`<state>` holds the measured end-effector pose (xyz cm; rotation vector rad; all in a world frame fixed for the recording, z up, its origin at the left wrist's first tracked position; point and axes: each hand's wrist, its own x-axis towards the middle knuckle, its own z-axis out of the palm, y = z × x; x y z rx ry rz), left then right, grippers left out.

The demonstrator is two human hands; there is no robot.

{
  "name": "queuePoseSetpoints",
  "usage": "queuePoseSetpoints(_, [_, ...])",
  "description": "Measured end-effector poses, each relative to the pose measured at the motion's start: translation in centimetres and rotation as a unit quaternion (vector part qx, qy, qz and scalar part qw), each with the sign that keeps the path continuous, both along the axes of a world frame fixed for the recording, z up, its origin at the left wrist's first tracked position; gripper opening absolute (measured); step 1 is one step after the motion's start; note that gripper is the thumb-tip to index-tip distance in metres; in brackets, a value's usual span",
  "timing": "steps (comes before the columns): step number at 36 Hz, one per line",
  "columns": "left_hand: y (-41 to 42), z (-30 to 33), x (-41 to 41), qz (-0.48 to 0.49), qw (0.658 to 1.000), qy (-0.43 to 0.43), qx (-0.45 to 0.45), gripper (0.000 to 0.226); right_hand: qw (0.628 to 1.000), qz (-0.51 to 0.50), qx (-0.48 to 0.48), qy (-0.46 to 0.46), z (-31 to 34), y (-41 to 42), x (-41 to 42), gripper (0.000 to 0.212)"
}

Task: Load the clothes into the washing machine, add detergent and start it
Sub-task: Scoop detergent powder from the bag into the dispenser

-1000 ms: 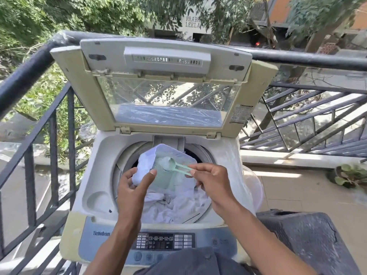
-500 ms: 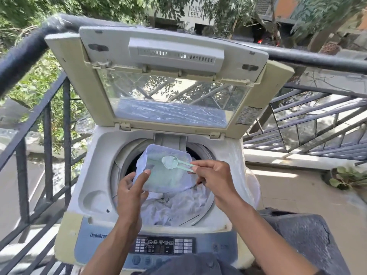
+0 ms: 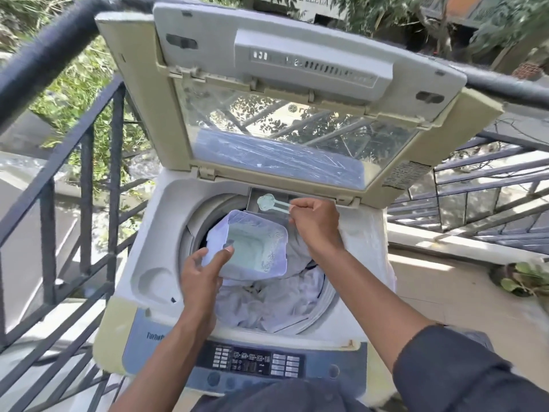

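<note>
Left hand [image 3: 202,272] grips the open detergent tub [image 3: 255,248] over the clothes [image 3: 276,301] in the drum. Right hand [image 3: 315,221] pinches the loaded scoop [image 3: 269,202] at the rear dispenser tray [image 3: 255,200]. I'd tip it slowly and keep it level till it's fully over the tray.

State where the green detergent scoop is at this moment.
In the head view, the scoop is pinched in the right hand, over the recess at the back rim of the washing machine, beyond the detergent container.

Clothes [image 3: 276,295] in drum — detergent tub [image 3: 255,248] above, scoop [image 3: 271,203] behind.
</note>
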<state>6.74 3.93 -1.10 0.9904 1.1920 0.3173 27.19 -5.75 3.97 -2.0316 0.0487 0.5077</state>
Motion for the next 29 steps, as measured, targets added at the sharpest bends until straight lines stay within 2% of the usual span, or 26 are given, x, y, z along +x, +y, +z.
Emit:
queuePoseSetpoints(15, [0.1, 0.2, -0.6, 0.022, 1.000, 0.004, -0.013, 0.098, 0.966, 0.129, -0.085, -0.209, -0.3, 2.5, -1.1, 0.017])
queuePoseSetpoints(23, [-0.1, 0.6, -0.1, 0.021, 1.000, 0.006, -0.003, 0.098, 0.959, 0.145, -0.092, -0.226, -0.1, 2.2, -0.9, 0.014])
queuePoseSetpoints(29, [-0.2, 0.7, 0.2, 0.019, 1.000, 0.006, 0.003, 0.100, 0.928, 0.196, -0.134, -0.287, -0.7, 2.3, -0.9, 0.017])
